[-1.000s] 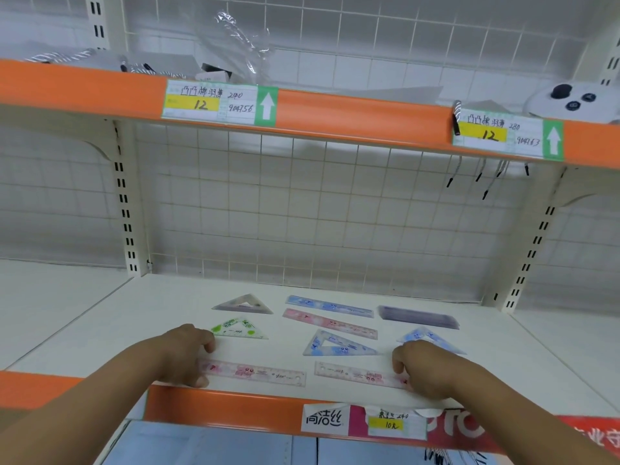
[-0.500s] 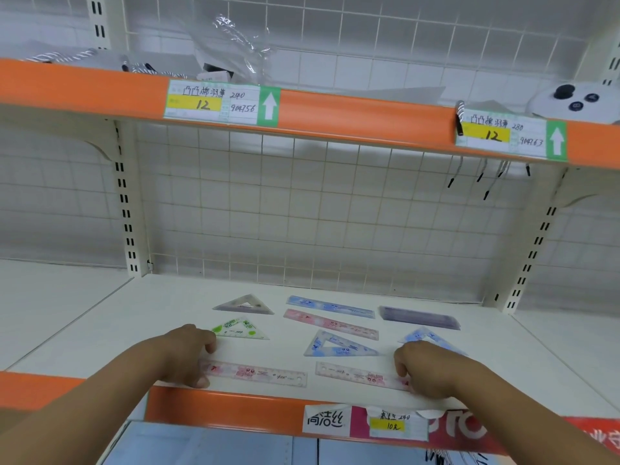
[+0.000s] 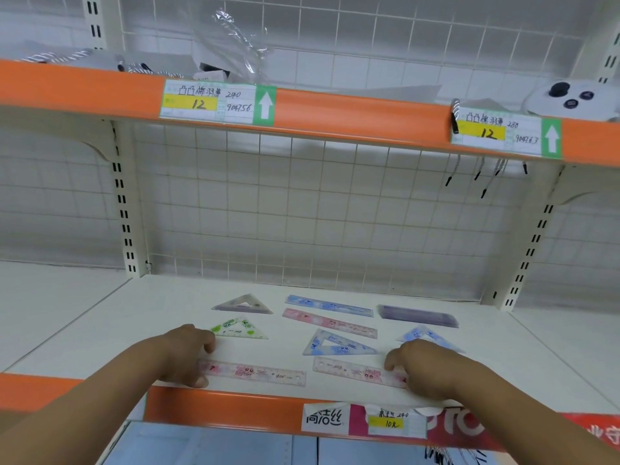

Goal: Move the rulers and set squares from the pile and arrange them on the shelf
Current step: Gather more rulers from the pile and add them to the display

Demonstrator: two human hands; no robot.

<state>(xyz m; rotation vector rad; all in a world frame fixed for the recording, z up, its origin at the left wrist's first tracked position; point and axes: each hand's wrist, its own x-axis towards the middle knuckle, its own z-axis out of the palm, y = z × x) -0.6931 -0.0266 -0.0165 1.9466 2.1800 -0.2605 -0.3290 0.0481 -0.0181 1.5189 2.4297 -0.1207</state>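
Note:
Rulers and set squares lie spread on the white shelf (image 3: 167, 313). My left hand (image 3: 186, 355) pinches the left end of a pink ruler (image 3: 258, 373) near the front edge. My right hand (image 3: 422, 367) pinches the right end of a second pink ruler (image 3: 352, 370). Behind them lie a green set square (image 3: 240, 328), a blue set square (image 3: 335, 344) and another blue set square (image 3: 424, 333) partly behind my right hand. Farther back are a grey set square (image 3: 243, 304), a blue ruler (image 3: 328, 305), a pink ruler (image 3: 330, 322) and a purple stack (image 3: 417, 316).
An orange front lip (image 3: 228, 407) with price labels edges the shelf. An upper orange shelf (image 3: 335, 109) carries plastic wrap, cords and a white controller (image 3: 570, 97). A wire grid backs the shelf, with slotted uprights on both sides.
Both hands stay on the ends of the two front pink rulers; nothing has visibly shifted apart from slight camera motion.

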